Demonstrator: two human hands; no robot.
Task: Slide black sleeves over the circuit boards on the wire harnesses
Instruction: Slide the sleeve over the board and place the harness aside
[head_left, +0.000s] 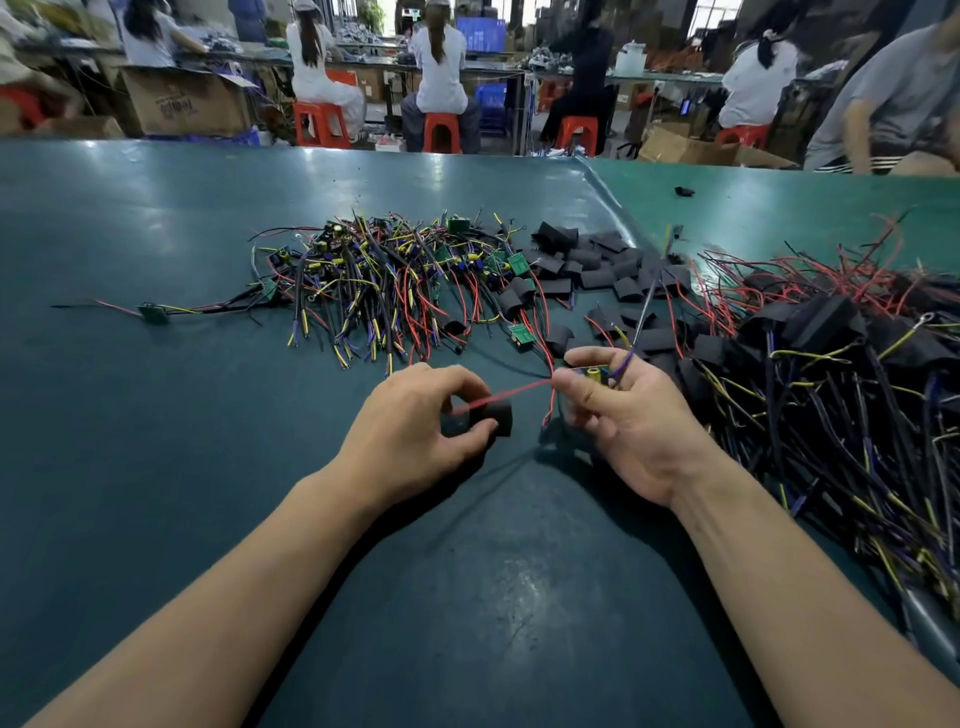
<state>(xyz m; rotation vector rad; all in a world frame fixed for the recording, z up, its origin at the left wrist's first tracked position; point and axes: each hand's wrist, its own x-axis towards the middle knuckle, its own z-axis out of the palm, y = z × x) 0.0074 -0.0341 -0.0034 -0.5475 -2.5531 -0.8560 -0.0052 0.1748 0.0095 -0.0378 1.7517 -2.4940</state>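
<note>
1. Bare forearms reach in from the near edge over the dark green mat-covered bench (156, 441).
2. Left hand (415, 421) curls its fingers and thumb round a short black soft sleeve (493, 415), with a thin red wire (514, 391) entering its mouth.
3. Right hand (618, 410) pinches the small green circuit board with a yellow part (595, 373) between thumb and fingertips; the red wire runs taut between the two hands.
4. Judged from its look, the sleeve is light and limp and flattens under pressure, so it is best held by its sides with the mouth left open.
5. Judging by its size, the board seems light, stiff and likely fragile at its solder joints; gripping its edges, not the wires, looks safer.
6. Beyond the hands lies a tangle of unsleeved wire harnesses (384, 280), and beside it a heap of loose black sleeves (597, 265).
7. Further right sits a pile of sleeved harnesses (831, 364).
</note>
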